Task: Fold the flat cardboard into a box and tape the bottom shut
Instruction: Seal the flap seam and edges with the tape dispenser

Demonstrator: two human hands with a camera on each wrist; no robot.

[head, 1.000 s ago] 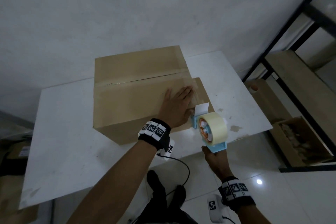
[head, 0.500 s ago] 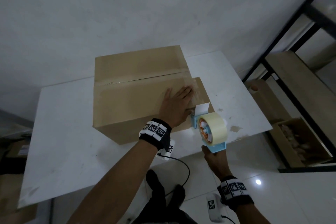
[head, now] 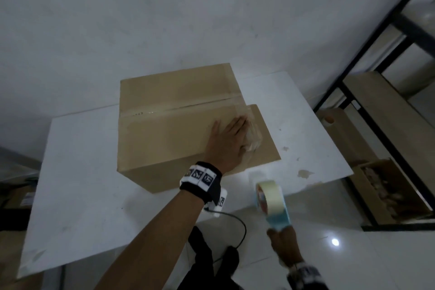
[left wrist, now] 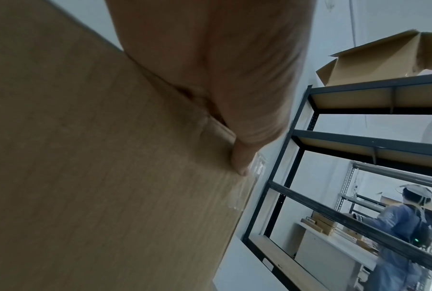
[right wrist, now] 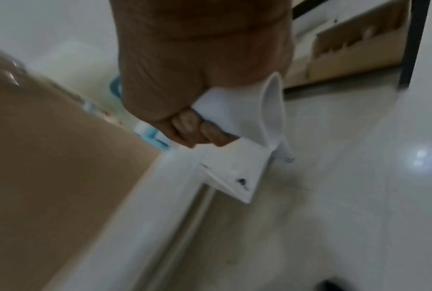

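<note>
Brown corrugated cardboard box (head: pixel 179 125) — folded up, standing on a white table (head: pixel 77 172), clear tape (head: pixel 183 107) running along the centre seam of its upward face and wrinkled down over the right-hand edge. Left hand (head: pixel 229 139): laid flat on the box top near that right edge, fingers straight and pressing on the crumpled tape end; from the left wrist view a fingertip (left wrist: pixel 240 165) sits at the box corner. Right hand (head: pixel 283 246): below the table's front edge, fingers clenched round the handle of a pale blue tape dispenser (head: pixel 273 205) carrying a cream roll — dispenser clear of the box, blurred. Wristbands with square printed markers on both wrists. Black metal shelving (head: pixel 386 110) with wooden boards to the right; an open carton (head: pixel 388 193) on the floor beneath it. Another person in blue (left wrist: pixel 404 228) stands beyond the shelving, seen from the left wrist.
</note>
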